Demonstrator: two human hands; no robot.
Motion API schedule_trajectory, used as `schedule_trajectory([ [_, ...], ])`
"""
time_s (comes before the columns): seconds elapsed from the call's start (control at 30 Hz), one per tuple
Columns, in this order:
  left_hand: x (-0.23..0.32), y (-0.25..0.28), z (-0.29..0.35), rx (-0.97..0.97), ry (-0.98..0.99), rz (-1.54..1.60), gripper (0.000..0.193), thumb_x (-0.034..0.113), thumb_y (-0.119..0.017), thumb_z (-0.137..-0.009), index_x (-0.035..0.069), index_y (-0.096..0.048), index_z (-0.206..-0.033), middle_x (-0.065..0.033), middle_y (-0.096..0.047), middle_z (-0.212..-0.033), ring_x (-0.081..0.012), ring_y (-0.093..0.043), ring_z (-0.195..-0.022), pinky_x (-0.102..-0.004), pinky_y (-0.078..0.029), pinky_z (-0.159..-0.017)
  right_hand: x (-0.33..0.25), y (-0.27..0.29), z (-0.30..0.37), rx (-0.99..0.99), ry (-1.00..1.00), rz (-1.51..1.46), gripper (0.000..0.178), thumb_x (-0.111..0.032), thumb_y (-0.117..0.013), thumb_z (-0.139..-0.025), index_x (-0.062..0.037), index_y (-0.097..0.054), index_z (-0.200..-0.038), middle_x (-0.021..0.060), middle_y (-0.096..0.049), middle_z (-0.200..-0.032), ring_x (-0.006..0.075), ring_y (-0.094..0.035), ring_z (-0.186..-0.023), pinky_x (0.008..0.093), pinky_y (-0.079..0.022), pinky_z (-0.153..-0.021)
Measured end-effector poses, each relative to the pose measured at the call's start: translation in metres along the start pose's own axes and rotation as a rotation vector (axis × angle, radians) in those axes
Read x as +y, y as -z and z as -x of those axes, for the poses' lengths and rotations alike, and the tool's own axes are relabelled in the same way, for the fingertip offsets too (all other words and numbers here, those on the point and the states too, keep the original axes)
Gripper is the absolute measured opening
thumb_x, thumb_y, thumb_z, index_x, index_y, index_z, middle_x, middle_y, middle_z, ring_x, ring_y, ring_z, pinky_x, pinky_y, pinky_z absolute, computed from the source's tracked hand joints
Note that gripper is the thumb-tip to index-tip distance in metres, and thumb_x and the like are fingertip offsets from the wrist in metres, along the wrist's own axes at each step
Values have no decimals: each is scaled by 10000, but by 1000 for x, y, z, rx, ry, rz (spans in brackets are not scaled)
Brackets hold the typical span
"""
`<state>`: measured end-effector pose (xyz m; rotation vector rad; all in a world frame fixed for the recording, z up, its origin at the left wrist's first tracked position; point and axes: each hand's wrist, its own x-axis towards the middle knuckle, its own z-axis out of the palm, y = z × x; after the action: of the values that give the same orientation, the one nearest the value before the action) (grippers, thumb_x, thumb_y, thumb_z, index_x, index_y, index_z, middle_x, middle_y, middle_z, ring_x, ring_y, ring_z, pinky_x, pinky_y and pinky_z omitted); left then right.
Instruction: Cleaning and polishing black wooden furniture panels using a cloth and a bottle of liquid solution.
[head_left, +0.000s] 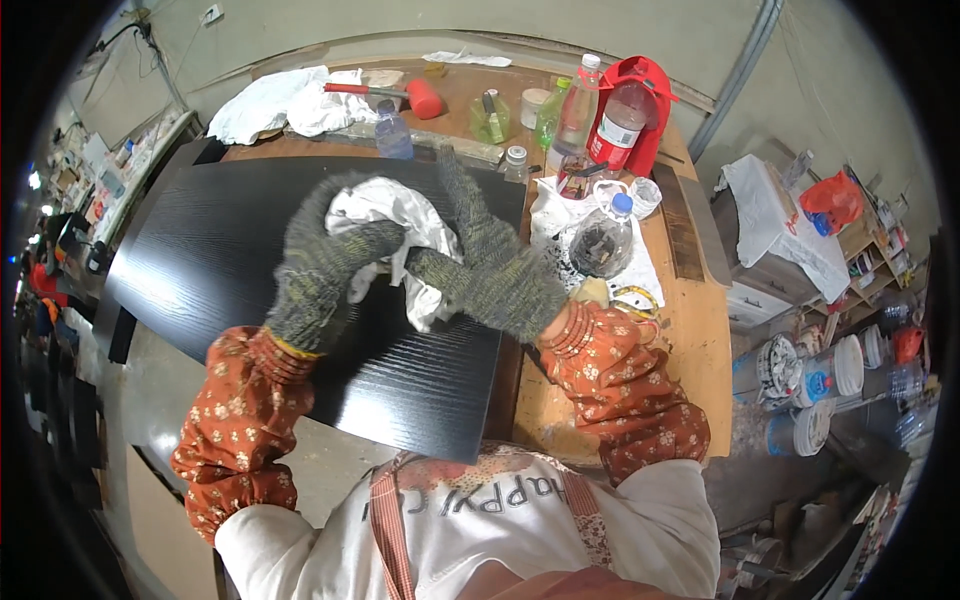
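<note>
At the middle of the view, over a glossy black panel [220,240], a crumpled white cloth [395,205] is held between two hands in grey knitted gloves. The cloth bunches into an arch with its long axis running roughly from eleven o'clock to five, one loose end drooping toward five o'clock; whether it touches the panel cannot be told. The panel's long axis and its fine grain run from between nine and ten o'clock to between three and four.

The left hand [325,255], on the cloth's nine o'clock side, is curled around it, grasping it. The right hand [495,275], toward four o'clock, has its thumb against the cloth and a finger stretched toward eleven; whether it grips cannot be told.

Measured from the cloth, a red mallet [425,98] lies at twelve o'clock on the wooden surface [690,400], its handle pointing to nine. At two o'clock, a clear bottle [632,103] bears a red-and-white printed label. Toward six o'clock, dark lettering [475,500] crosses the wearer's white top, upside down from this view.
</note>
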<state>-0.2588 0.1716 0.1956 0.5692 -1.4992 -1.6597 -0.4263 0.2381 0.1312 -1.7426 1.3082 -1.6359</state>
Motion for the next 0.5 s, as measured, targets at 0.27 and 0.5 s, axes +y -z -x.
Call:
schedule_trajectory([
  [0.27,18,61,-20,33,-936,-1251,583,31,-702,-741,26,-435,-1259,-145,-588,-1110,-261,-619,-971,-313,-531,-800,123,120,-11,645,-310,-13,614,-99,-615,-858,37,-306,-1372,161,-600,-1123,205,-617,-903,283,-507,-771],
  [0.5,-6,68,-12,-386,-315,-1081,580,129,-751,-741,73,-496,-1258,-143,-533,-1238,-278,-530,-1154,-369,-437,-967,211,76,-18,352,-727,398,838,-276,-606,-831,-65,-102,-1467,241,-466,-1333,365,-480,-1208,389,-410,-961],
])
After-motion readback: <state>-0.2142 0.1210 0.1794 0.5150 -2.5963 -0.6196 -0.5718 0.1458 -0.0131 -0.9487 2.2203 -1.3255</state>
